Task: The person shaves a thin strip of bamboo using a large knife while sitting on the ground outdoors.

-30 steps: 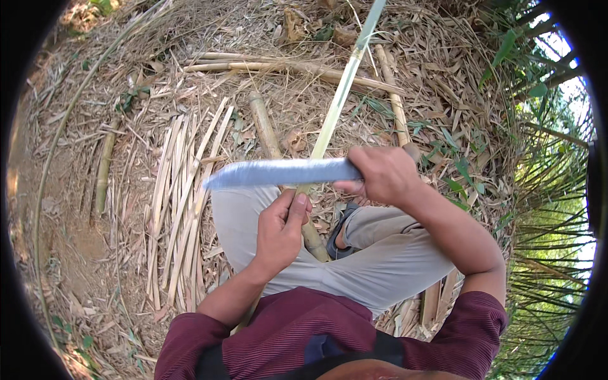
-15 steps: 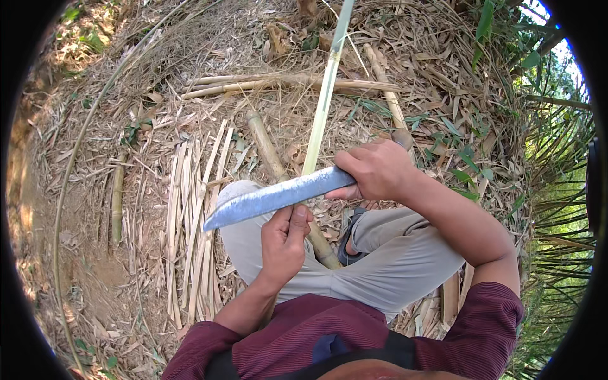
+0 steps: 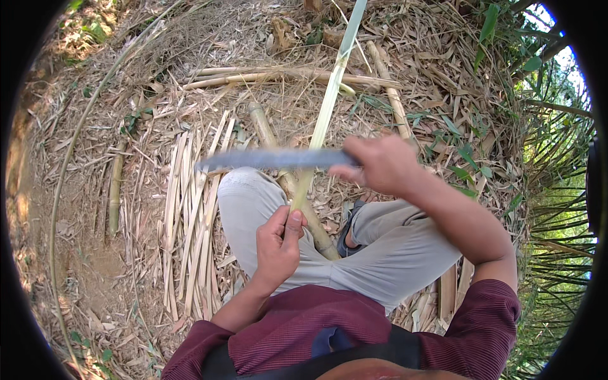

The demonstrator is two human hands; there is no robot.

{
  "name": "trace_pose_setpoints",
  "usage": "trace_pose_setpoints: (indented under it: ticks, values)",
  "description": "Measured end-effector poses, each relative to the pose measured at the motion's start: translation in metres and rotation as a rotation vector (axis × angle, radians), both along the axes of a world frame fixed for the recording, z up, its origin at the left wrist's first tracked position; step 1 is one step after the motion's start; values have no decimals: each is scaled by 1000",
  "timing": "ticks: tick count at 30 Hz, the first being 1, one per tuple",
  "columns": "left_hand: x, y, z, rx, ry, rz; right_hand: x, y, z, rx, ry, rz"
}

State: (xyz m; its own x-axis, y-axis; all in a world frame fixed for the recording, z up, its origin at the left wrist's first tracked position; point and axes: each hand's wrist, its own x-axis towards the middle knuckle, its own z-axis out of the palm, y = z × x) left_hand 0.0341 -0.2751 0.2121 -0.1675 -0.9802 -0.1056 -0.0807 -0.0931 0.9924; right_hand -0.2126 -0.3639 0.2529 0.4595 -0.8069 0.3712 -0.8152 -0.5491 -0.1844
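Note:
A long pale green bamboo strip [image 3: 326,111] slants away from me toward the top edge. Its near end is pinched between the thumb and fingers of my left hand [image 3: 278,247], above my lap. My right hand [image 3: 385,164] is closed around the handle of a machete [image 3: 266,159], the handle itself hidden by the fingers. The blade lies crosswise over the strip, pointing left and smeared by motion; whether it touches the strip I cannot tell. A thin curled piece [image 3: 346,89] stands off the strip's right edge farther up.
A round bamboo pole [image 3: 263,125] runs beneath the strip toward my lap. Left of my knee lies a bundle of split bamboo strips [image 3: 183,231]. Bamboo lengths [image 3: 240,78] lie across the dry leaf litter ahead. Green foliage [image 3: 563,196] borders the right side.
The machete has moved up along the strip, away from my left hand, and its blade has turned nearly level. A curled piece now shows beside the strip. My left hand keeps its pinch.

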Motion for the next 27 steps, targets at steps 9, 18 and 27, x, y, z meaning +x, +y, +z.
trace_pose_setpoints:
  ticks: [9,18,27]
  values:
    - [23,16,16,-229,-317,77,-48,-75,15,109,-265,-495]
    - [35,-7,-1,157,62,-14,-27,-42,16,689,-1130,-511]
    - [29,-2,26,510,241,-109,20,-27,7,841,-1009,-381]
